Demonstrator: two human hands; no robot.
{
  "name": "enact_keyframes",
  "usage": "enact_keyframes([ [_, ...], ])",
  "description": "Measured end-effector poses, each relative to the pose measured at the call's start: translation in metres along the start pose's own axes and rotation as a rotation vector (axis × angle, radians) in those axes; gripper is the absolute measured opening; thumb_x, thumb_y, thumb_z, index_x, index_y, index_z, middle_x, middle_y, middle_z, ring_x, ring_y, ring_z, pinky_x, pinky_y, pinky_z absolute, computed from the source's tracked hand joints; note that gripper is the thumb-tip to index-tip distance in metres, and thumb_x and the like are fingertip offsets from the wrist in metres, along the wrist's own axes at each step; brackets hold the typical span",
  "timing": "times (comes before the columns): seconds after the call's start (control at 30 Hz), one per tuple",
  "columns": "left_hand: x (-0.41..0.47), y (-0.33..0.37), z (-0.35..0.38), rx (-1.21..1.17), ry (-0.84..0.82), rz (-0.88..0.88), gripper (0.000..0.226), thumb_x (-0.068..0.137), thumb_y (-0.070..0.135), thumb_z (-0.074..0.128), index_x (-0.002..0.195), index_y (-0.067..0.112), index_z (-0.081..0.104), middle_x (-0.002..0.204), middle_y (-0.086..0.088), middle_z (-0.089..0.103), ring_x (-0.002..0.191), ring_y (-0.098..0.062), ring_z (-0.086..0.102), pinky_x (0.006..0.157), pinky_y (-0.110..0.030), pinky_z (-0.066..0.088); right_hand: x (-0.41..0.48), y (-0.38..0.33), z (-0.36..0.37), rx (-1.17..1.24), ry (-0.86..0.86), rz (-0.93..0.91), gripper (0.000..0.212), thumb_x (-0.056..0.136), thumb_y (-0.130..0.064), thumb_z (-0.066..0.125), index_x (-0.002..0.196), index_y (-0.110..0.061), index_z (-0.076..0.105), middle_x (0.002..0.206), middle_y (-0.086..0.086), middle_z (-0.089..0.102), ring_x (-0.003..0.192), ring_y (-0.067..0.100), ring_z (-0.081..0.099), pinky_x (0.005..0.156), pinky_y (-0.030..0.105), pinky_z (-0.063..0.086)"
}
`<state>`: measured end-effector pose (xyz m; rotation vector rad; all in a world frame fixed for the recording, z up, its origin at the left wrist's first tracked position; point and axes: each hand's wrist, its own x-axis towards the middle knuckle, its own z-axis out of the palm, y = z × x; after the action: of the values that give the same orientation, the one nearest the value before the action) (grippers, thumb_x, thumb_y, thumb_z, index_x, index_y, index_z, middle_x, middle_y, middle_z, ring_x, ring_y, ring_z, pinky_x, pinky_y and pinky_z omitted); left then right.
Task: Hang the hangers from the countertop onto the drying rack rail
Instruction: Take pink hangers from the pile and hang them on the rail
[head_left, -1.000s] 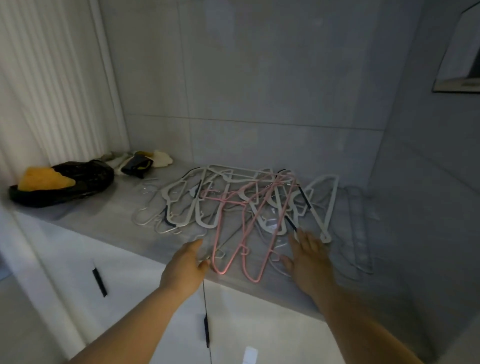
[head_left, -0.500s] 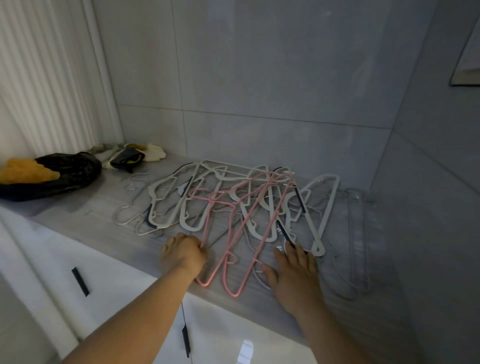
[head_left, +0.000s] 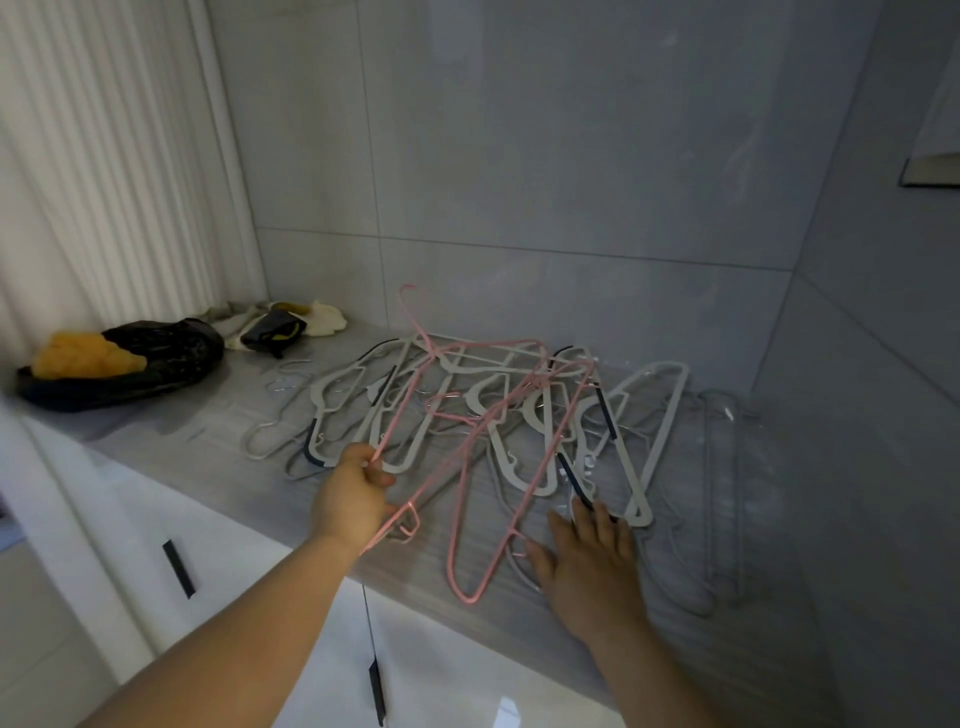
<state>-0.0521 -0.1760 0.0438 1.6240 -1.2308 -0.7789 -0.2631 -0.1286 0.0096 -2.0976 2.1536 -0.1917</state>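
Note:
A tangle of several hangers lies on the grey countertop (head_left: 171, 441): white plastic hangers (head_left: 652, 431), pink wire ones and clear ones (head_left: 722, 499) at the right. My left hand (head_left: 353, 499) is shut on a pink wire hanger (head_left: 410, 410), which is tilted up off the pile with its hook in the air near the back wall. A second pink hanger (head_left: 483, 525) lies flat beside it. My right hand (head_left: 587, 566) rests flat, fingers spread, on the countertop at the pile's front edge, touching a dark-tipped hanger. No drying rack rail is in view.
A black bag with something orange (head_left: 114, 358) and a small heap of cloths (head_left: 280, 325) sit at the counter's left end. Tiled walls close the back and right. White cabinet doors with black handles (head_left: 179, 569) are below. A white curtain hangs at the left.
My left hand has closed on a pink hanger and raised it, so its hook now stands up off the pile. My right hand has stayed pressed flat at the front.

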Motion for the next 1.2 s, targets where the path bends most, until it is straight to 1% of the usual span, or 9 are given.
enact_keyframes([
  [0.13,-0.010,0.005,-0.009,0.037,0.040,0.074,0.027,0.091,0.000,0.040,0.078,0.023,0.046,0.090,-0.015,0.062,0.083,-0.040,0.064,0.081,-0.052,0.053,-0.001,0.000,-0.001,-0.002,0.018,-0.001,0.153,0.019,-0.069,-0.052,0.147,-0.026,0.020,0.158,0.007,0.002,0.145,0.025,-0.005,0.116,0.044,-0.005],
  [0.2,-0.019,0.011,-0.016,0.015,0.076,0.112,0.021,0.092,-0.001,0.039,0.083,0.015,0.049,0.080,-0.012,0.059,0.085,-0.036,0.061,0.076,-0.047,0.056,-0.004,0.000,-0.001,0.006,0.039,-0.014,0.132,0.037,-0.069,-0.038,0.147,-0.024,0.021,0.158,0.007,0.003,0.145,0.026,-0.004,0.117,0.045,-0.004],
  [0.33,-0.040,0.021,-0.037,-0.028,0.122,0.163,0.019,0.090,-0.008,0.042,0.085,0.010,0.047,0.073,-0.007,0.053,0.078,-0.028,0.053,0.038,-0.009,0.046,-0.008,-0.002,-0.004,-0.029,0.063,-0.047,0.123,0.045,-0.065,-0.032,0.146,-0.021,0.022,0.157,0.006,0.009,0.145,0.025,0.000,0.117,0.045,-0.002],
  [0.4,-0.049,0.022,-0.050,-0.010,0.137,0.191,0.011,0.093,-0.002,0.039,0.093,0.008,0.043,0.083,-0.014,0.058,0.070,-0.030,0.057,0.038,-0.015,0.048,-0.010,-0.002,-0.002,-0.051,0.092,-0.053,0.109,0.060,-0.067,-0.025,0.145,-0.022,0.026,0.156,0.005,0.015,0.145,0.023,0.006,0.117,0.045,0.001],
  [0.47,-0.060,0.024,-0.067,0.096,0.157,0.231,0.010,0.096,0.006,0.037,0.093,0.014,0.043,0.085,-0.008,0.062,0.053,-0.021,0.061,0.046,-0.025,0.046,-0.014,-0.003,-0.001,-0.049,0.229,-0.090,0.074,0.079,-0.055,0.013,0.135,-0.020,0.045,0.148,0.008,0.037,0.139,0.026,0.028,0.115,0.048,0.018],
  [0.57,-0.082,0.022,-0.097,0.239,0.193,0.253,0.018,0.096,0.011,0.037,0.086,0.024,0.044,0.077,0.006,0.061,0.052,-0.014,0.062,0.051,-0.024,0.038,-0.015,-0.012,-0.005,-0.047,0.363,-0.183,0.043,0.069,-0.043,0.048,0.090,-0.015,0.074,0.098,0.009,0.073,0.092,0.030,0.069,0.086,0.045,0.051],
  [0.8,-0.145,0.022,-0.162,0.391,0.252,0.296,0.025,0.096,0.012,0.038,0.084,0.034,0.041,0.077,0.019,0.059,0.058,-0.010,0.064,0.052,-0.020,0.043,-0.018,-0.080,-0.075,0.186,0.634,-0.498,0.052,0.059,-0.016,0.072,0.107,-0.003,0.060,0.106,0.026,0.066,0.089,0.043,0.067,0.071,0.053,0.053],
  [1.0,-0.207,0.014,-0.224,0.416,0.298,0.290,0.033,0.093,0.006,0.044,0.078,0.035,0.047,0.066,0.018,0.063,0.049,0.004,0.060,0.053,-0.018,0.047,-0.044,-0.138,-0.127,0.278,0.691,-0.567,0.057,0.073,0.006,0.068,0.127,0.006,0.051,0.124,0.029,0.056,0.116,0.047,0.052,0.099,0.053,0.040],
  [1.2,-0.314,-0.002,-0.308,0.247,0.410,0.102,0.031,0.092,-0.001,0.044,0.076,0.023,0.054,0.069,0.002,0.061,0.043,0.001,0.059,0.046,-0.012,0.043,-0.122,-0.227,-0.131,0.111,0.370,-0.725,0.029,0.099,-0.018,0.035,0.122,-0.012,0.052,0.120,0.017,0.060,0.109,0.033,0.057,0.082,0.034,0.045],
])
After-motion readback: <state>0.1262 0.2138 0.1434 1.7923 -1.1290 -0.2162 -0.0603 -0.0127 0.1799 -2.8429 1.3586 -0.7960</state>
